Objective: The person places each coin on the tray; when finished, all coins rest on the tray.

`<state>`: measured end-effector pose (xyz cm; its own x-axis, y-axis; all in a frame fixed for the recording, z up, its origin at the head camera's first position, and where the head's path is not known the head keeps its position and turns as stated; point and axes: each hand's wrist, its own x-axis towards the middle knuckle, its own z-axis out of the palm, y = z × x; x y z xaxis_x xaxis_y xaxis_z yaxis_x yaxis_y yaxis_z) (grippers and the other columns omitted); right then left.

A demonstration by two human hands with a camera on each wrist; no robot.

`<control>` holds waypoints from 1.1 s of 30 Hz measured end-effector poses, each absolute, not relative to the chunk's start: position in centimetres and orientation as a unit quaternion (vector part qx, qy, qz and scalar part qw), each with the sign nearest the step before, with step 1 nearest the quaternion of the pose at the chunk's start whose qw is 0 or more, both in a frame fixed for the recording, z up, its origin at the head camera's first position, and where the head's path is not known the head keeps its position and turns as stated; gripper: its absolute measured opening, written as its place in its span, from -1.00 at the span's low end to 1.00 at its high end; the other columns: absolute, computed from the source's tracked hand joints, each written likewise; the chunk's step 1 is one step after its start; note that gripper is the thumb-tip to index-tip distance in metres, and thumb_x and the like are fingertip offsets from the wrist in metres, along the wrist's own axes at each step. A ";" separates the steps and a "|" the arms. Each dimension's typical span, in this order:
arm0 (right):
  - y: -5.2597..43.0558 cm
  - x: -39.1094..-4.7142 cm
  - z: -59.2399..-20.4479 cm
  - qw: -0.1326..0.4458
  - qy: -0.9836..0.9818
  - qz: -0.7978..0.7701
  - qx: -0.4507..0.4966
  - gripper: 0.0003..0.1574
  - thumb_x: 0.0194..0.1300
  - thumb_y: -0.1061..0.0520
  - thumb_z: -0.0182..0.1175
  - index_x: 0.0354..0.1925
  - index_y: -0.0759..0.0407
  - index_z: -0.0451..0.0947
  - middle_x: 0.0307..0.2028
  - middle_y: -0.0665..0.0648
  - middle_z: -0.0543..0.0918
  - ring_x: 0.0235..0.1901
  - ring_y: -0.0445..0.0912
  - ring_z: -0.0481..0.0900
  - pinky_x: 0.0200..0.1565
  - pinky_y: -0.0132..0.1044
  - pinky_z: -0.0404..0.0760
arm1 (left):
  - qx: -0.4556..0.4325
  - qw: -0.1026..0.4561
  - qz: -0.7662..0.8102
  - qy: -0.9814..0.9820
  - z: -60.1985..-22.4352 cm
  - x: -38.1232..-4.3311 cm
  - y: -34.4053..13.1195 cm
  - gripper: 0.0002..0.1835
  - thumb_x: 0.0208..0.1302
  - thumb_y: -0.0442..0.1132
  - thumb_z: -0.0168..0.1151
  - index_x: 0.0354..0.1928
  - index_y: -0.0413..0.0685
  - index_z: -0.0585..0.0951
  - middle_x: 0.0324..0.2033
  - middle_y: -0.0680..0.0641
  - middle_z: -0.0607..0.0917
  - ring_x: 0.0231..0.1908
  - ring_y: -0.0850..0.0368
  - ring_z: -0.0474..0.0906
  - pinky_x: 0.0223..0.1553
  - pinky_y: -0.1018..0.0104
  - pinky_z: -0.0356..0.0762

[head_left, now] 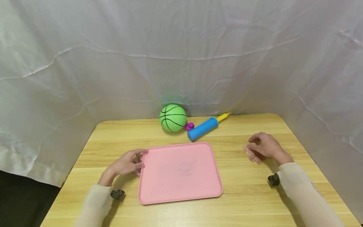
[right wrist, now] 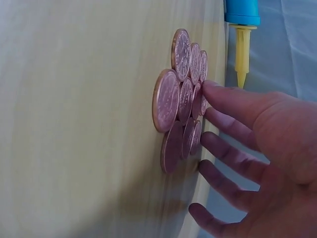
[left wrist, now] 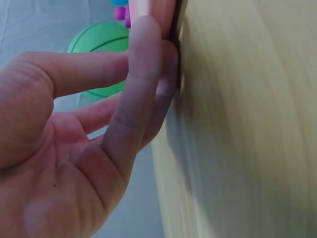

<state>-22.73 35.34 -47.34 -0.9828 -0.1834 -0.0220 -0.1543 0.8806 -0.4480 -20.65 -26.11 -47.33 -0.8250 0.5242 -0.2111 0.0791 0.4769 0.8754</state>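
Observation:
A pink tray (head_left: 181, 176) lies on the table, with my left hand (head_left: 126, 162) at its left edge. The thumb and fingers of that hand (left wrist: 133, 99) hold the tray's rim (left wrist: 166, 17), though the fingertips are partly hidden. Over on the right, several copper-coloured coins (head_left: 250, 154) lie flat on the wood in a close cluster. My right hand (head_left: 266, 145) is over them, its fingers loosely bent and spread. In the right wrist view its thumb tip reaches the far coins (right wrist: 185, 99); whether it touches one I cannot tell.
Along the back of the table are a green basketball (head_left: 173, 118), a small purple rubber duck (head_left: 189, 126) and a blue hand pump (head_left: 202, 128) with a yellow nozzle. A pale curtain (head_left: 181, 78) hangs behind the wooden table (head_left: 232, 208).

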 end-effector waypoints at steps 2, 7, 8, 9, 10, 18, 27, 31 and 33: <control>35.4 -22.9 -47.3 0.037 0.969 -0.230 -0.082 -0.72 0.48 0.04 0.43 -0.07 0.26 0.78 -0.13 0.26 0.82 -0.12 0.16 0.73 0.01 0.19 0.71 | 0.183 0.233 0.479 0.826 -47.4 -20.8 -25.6 -0.32 0.45 -0.57 0.25 0.56 -0.52 0.30 -0.02 -0.39 0.50 -0.34 0.02 0.71 -0.32 0.15 0.89; 35.3 -23.0 -47.1 0.046 0.970 -0.227 -0.072 -0.71 0.46 0.04 0.45 -0.14 0.29 0.78 -0.22 0.22 0.83 -0.21 0.10 0.73 -0.10 0.10 0.72 | 0.185 0.236 0.484 0.822 -47.6 -21.2 -24.4 -0.30 0.44 -0.59 0.23 0.57 -0.52 0.28 -0.02 -0.38 0.50 -0.33 0.05 0.70 -0.30 0.16 0.90; 35.2 -23.0 -47.0 0.047 0.971 -0.224 -0.069 -0.71 0.46 0.04 0.45 -0.15 0.28 0.79 -0.21 0.22 0.83 -0.20 0.12 0.74 -0.11 0.11 0.72 | 0.184 0.236 0.484 0.822 -47.6 -21.2 -24.2 -0.30 0.44 -0.59 0.23 0.57 -0.52 0.28 -0.03 -0.38 0.50 -0.33 0.05 0.70 -0.30 0.16 0.90; 35.2 -23.1 -46.9 0.050 0.972 -0.222 -0.066 -0.70 0.46 0.02 0.45 -0.15 0.28 0.78 -0.21 0.23 0.83 -0.19 0.14 0.74 -0.12 0.12 0.71 | 0.184 0.237 0.484 0.822 -47.6 -21.3 -24.1 -0.30 0.44 -0.59 0.23 0.57 -0.52 0.29 -0.03 -0.38 0.50 -0.34 0.05 0.70 -0.30 0.16 0.90; 35.2 -23.1 -46.9 0.052 0.972 -0.219 -0.063 -0.70 0.46 0.01 0.45 -0.14 0.27 0.79 -0.20 0.23 0.83 -0.17 0.15 0.74 -0.13 0.12 0.70 | 0.183 0.238 0.484 0.822 -47.6 -21.3 -23.9 -0.30 0.44 -0.59 0.24 0.57 -0.52 0.29 -0.02 -0.37 0.51 -0.34 0.05 0.71 -0.30 0.16 0.90; 35.5 -23.0 -47.4 0.048 0.966 -0.250 -0.054 -0.68 0.44 0.04 0.46 -0.10 0.30 0.72 -0.24 0.20 0.78 -0.23 0.01 0.68 -0.14 -0.13 0.64 | 0.181 0.241 0.494 0.815 -47.9 -21.7 -22.8 -0.31 0.45 -0.57 0.24 0.58 -0.48 0.30 0.00 -0.38 0.49 -0.34 0.06 0.71 -0.29 0.17 0.90; 35.1 -23.0 -48.0 0.017 0.955 -0.293 -0.047 -0.74 0.46 0.09 0.45 -0.07 0.28 0.73 -0.23 0.19 0.80 -0.26 -0.09 0.67 -0.22 -0.34 0.64 | 0.190 0.232 0.501 0.812 -48.4 -22.1 -22.5 -0.30 0.47 -0.53 0.26 0.59 -0.43 0.30 0.01 -0.40 0.50 -0.37 0.05 0.71 -0.33 0.16 0.89; 34.8 -22.8 -47.9 0.004 0.949 -0.313 -0.044 -0.74 0.50 0.08 0.42 -0.06 0.28 0.75 -0.22 0.21 0.81 -0.27 -0.10 0.68 -0.27 -0.42 0.63 | 0.181 0.244 0.517 0.800 -48.6 -22.1 -22.4 -0.28 0.47 -0.54 0.24 0.61 -0.41 0.27 0.02 -0.38 0.48 -0.35 0.03 0.71 -0.31 0.11 0.90; 34.5 -22.6 -47.8 -0.005 0.944 -0.326 -0.042 -0.72 0.51 0.07 0.41 -0.04 0.29 0.76 -0.22 0.22 0.83 -0.28 -0.10 0.70 -0.27 -0.45 0.64 | 0.178 0.251 0.522 0.796 -48.6 -22.1 -22.4 -0.28 0.48 -0.55 0.23 0.62 -0.40 0.26 0.02 -0.37 0.46 -0.34 0.03 0.71 -0.29 0.09 0.91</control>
